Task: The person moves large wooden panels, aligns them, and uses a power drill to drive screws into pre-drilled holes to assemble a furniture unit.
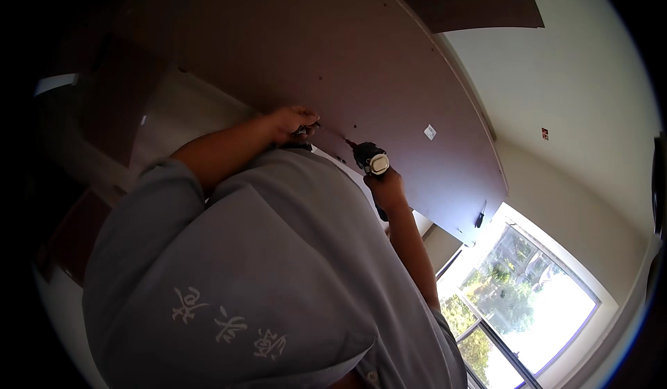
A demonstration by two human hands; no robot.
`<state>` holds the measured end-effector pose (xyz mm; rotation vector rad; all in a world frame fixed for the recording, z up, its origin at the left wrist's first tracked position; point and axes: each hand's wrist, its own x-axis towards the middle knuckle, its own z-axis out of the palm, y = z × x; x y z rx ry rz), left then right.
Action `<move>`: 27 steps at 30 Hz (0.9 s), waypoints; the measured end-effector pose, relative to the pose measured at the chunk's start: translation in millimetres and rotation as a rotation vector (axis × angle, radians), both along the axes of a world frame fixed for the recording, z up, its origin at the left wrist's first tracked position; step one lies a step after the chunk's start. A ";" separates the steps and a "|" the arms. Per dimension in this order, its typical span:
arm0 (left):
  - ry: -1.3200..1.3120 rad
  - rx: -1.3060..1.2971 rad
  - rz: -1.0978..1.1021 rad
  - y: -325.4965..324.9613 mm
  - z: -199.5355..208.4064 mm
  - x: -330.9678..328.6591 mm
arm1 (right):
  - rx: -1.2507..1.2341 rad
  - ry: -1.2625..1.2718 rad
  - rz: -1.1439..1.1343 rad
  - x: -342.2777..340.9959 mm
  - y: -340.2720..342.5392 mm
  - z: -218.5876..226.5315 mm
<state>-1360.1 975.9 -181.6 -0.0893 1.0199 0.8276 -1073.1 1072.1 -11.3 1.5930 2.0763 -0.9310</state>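
Observation:
A black cordless drill (367, 157) with a pale round end is gripped in my right hand (390, 189). Its bit points at the face of a large brown panel (403, 90); I cannot tell whether the tip touches it. My left hand (294, 123) is closed beside the same panel, left of the drill. Its fingers pinch something small and dark, too unclear to name. Between the two hands, small dark holes or marks dot the panel.
A dark screwdriver (481, 215) lies on the panel near its right end. On the brown face is a white sticker (430, 133). Another brown panel (479, 3) appears at the top. A bright window (535, 285) is at the lower right, below a pale wall (563, 201).

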 end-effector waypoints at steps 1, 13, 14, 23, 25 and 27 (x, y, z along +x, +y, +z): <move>-0.012 -0.009 0.000 4.2 1.7 4.4 | -0.001 -0.007 -0.024 1.2 0.8 4.6; -0.027 -0.037 -0.049 34.1 10.0 36.2 | -0.423 0.693 -0.585 31.0 -1.0 46.2; -0.031 -0.038 -0.057 36.3 14.8 38.2 | -0.422 0.703 -0.584 33.3 -1.0 47.0; -0.098 -0.042 -0.095 53.2 18.9 67.3 | -0.500 0.745 -0.717 45.1 7.2 39.0; -0.081 -0.024 -0.128 58.6 20.4 76.4 | -0.478 0.749 -0.703 48.4 9.1 28.7; -0.052 -0.006 -0.147 61.6 11.7 84.3 | -0.444 0.718 -0.665 48.8 12.8 16.5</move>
